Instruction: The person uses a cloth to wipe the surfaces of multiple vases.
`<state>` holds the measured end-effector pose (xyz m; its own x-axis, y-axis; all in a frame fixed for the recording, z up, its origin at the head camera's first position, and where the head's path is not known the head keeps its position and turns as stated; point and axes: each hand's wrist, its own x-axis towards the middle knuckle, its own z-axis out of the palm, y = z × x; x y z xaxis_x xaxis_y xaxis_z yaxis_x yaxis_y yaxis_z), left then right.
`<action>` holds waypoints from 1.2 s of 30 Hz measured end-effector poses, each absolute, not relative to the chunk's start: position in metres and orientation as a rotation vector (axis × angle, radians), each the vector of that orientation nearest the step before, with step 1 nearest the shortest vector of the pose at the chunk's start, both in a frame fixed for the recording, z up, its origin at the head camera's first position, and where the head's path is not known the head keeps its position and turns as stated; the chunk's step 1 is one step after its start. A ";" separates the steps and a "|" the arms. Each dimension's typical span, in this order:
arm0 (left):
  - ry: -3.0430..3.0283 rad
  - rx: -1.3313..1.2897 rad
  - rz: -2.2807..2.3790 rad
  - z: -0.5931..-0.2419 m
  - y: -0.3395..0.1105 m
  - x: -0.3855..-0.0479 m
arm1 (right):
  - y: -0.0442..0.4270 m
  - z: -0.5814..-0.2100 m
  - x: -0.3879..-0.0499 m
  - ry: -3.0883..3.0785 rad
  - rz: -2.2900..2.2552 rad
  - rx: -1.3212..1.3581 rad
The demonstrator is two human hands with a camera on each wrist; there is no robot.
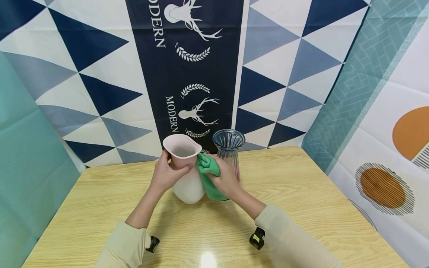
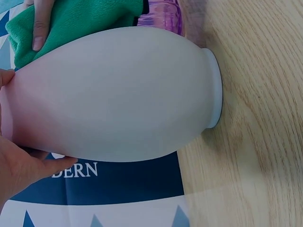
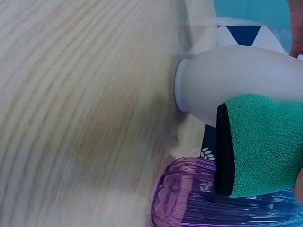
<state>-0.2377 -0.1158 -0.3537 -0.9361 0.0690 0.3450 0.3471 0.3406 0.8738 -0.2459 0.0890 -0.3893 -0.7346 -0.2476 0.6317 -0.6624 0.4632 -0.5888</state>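
A pink-and-white vase [image 1: 189, 186] stands on the wooden table, its wide mouth facing up. Round its pink neck the left hand [image 1: 165, 174] grips from the left, thumb across the front. The right hand [image 1: 223, 175] holds a bunched green cloth [image 1: 209, 165] against the right side of the neck, just under the rim; the cloth's lower part hangs beside the vase body. In the left wrist view, fingers of the right hand [image 2: 41, 23] lie on the cloth [image 2: 90, 21]. The right wrist view has the cloth's black-edged end [image 3: 265, 146] in front of the vase [image 3: 236, 75].
A ribbed glass vase [image 1: 229, 143], blue at the top and pink-purple lower down [image 3: 175, 194], stands right behind the right hand and cloth. The wooden table [image 1: 288, 178] reaches back to a patterned cloth backdrop [image 1: 268, 74]. Fabric also hangs at both sides.
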 end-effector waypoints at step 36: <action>-2.293 -0.228 -1.536 -0.358 -0.101 -0.236 | 0.098 -0.437 -0.228 -2.423 1.226 0.570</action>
<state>-0.2357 -0.1008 -0.3579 -0.9184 -0.0698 0.3895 0.3336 0.3928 0.8570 -0.2283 0.0984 -0.4366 -0.8517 -0.1879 0.4892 -0.5054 0.5411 -0.6721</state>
